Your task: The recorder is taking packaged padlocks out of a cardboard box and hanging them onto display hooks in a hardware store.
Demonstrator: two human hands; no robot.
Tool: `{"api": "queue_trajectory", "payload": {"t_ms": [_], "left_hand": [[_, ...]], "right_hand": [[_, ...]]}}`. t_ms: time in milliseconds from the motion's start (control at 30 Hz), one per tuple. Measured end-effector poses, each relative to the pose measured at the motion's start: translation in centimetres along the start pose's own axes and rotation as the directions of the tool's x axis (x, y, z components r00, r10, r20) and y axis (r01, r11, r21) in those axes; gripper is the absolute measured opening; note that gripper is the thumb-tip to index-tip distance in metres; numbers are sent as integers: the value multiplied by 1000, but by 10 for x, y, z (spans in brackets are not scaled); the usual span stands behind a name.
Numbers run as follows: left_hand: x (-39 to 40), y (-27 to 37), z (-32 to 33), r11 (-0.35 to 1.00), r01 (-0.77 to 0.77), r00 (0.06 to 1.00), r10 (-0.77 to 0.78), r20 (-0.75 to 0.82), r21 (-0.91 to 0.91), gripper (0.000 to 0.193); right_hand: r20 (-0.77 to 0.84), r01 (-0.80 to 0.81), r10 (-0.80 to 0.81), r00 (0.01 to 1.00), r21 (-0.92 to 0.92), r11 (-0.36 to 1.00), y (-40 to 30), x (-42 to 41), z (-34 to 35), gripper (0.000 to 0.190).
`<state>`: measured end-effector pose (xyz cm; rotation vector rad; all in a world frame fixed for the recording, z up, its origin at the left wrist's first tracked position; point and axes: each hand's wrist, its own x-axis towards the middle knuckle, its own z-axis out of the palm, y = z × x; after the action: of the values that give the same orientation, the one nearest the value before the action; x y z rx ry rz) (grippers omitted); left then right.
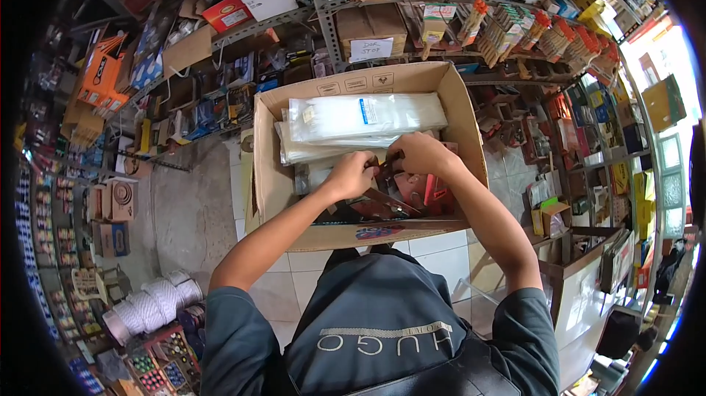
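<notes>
An open cardboard box [358,239] stands in front of me, and both my hands reach into it. Between the pinched fingers of my left hand [350,175] is a small dark item [381,169], too shaded to name exactly. My right hand [416,154] curls its fingertips around the other side of that item. Clear plastic bags of white cable ties [400,114], the top one with a blue label, lie stacked along the box's far side. Below my hands, a thin metal strip [394,203] slants over red flat packages [413,189]. My forearms hide part of the contents.
Metal shelving [328,21] with a cardboard carton [370,26] and hanging paintbrushes [504,32] rises beyond the box. White rope spools [154,305] lie at lower left. A counter [582,285] stands at right. Pale floor tiles [441,255] show under the box.
</notes>
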<state>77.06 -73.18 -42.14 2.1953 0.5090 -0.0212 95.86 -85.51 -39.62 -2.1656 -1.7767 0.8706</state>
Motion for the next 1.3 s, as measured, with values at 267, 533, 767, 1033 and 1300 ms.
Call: {"api": "queue_trajectory", "payload": {"t_ms": [267, 533, 767, 1033, 1300], "left_hand": [[-39, 35, -67, 951, -75, 972, 2, -237, -300, 14], [-95, 52, -101, 825, -88, 938, -119, -325, -558, 24], [-140, 51, -107, 710, -159, 925, -135, -355, -686, 23], [-221, 27, -105, 569, -283, 877, -173, -449, -772, 28], [-361, -1, -111, 517, -444, 671, -350, -654, -732, 28]], "right_hand": [[-432, 286, -131, 892, 315, 905, -40, -10, -37, 27], [-308, 328, -157, 939, 651, 685, -42, -21, -40, 25], [-224, 321, -231, 947, 720, 615, -75, -33, -38, 19], [-236, 379, -297, 925, 628, 680, -171, -62, -12, 17], [-403, 508, -316, 859, 585, 632, -294, -49, 72, 14]]}}
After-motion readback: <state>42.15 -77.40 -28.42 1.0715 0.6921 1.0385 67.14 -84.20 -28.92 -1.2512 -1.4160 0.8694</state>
